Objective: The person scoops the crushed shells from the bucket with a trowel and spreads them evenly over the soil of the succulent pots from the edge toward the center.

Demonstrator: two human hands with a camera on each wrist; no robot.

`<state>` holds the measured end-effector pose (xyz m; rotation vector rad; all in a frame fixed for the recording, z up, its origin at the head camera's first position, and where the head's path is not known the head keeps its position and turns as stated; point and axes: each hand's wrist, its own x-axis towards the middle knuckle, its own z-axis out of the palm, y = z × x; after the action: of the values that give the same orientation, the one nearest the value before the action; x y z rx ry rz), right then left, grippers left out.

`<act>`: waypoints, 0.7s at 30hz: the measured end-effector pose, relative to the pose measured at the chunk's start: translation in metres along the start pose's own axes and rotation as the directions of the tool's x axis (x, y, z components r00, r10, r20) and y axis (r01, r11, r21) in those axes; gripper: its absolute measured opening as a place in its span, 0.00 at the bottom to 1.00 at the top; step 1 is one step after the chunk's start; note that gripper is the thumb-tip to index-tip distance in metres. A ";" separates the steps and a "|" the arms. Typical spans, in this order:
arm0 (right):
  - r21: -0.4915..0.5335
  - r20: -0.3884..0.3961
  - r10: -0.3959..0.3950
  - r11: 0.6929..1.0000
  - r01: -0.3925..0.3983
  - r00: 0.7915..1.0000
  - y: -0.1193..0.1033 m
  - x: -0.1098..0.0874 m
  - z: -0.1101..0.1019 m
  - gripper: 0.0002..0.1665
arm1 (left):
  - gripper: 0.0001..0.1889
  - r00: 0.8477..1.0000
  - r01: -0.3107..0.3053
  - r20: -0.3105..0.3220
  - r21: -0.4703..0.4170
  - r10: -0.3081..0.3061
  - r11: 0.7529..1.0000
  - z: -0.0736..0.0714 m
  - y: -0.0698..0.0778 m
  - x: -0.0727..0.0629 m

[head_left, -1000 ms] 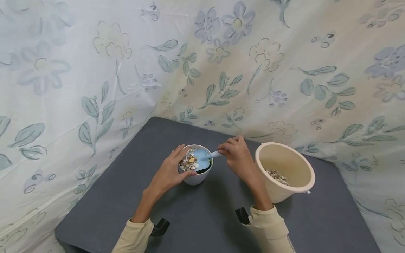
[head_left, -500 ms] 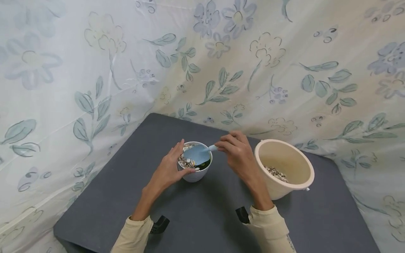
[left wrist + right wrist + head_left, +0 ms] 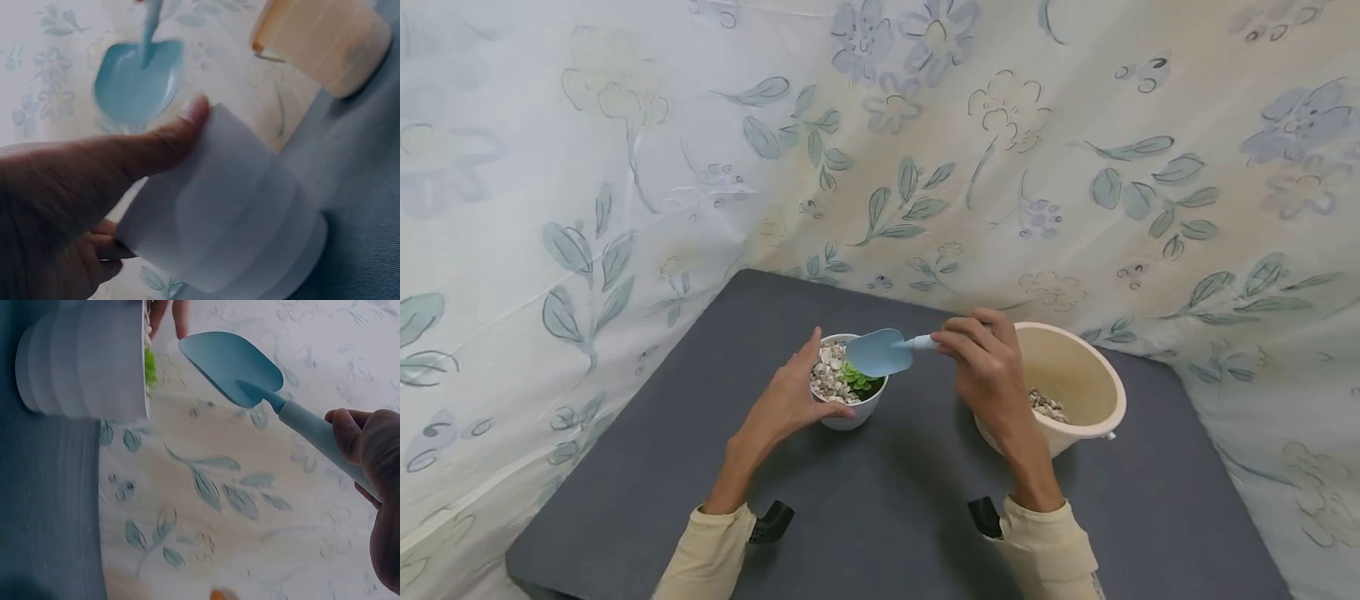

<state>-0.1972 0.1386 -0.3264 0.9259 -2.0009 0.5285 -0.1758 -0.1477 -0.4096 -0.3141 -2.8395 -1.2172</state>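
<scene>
A white ribbed flower pot point(image 3: 848, 419) stands on the table, with pale pebbles point(image 3: 830, 377) over its left part and a small green plant point(image 3: 859, 380) at the right. My left hand point(image 3: 784, 400) holds the pot by its upper left side, thumb on the near wall, as the left wrist view also shows. In my right hand point(image 3: 992, 367) I grip the handle of a light blue trowel point(image 3: 880, 353). Its blade hangs just above the pot, tilted, and looks bare in the right wrist view. The far fingertips of my left hand are partly hidden.
A cream bucket point(image 3: 1075, 379) with more pebbles point(image 3: 1047, 406) at its bottom stands to the right, partly behind my right hand. The dark grey table point(image 3: 880, 517) ends at a flower-patterned cloth point(image 3: 917, 275) behind it.
The trowel has risen out of the pot and tipped, and the plant under it now shows. Pebbles lie in the pot's left part. My left hand stays at the pot.
</scene>
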 end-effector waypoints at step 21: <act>-0.279 -0.001 0.293 0.918 -0.281 0.956 0.081 -0.064 -0.143 0.04 | 0.53 0.936 -0.310 0.162 -0.032 0.311 0.950 -0.004 0.030 0.036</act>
<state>-0.1620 0.3097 -0.3033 0.4773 -2.1946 0.3755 -0.2052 -0.1247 -0.3816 -0.8662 -2.7708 -1.1825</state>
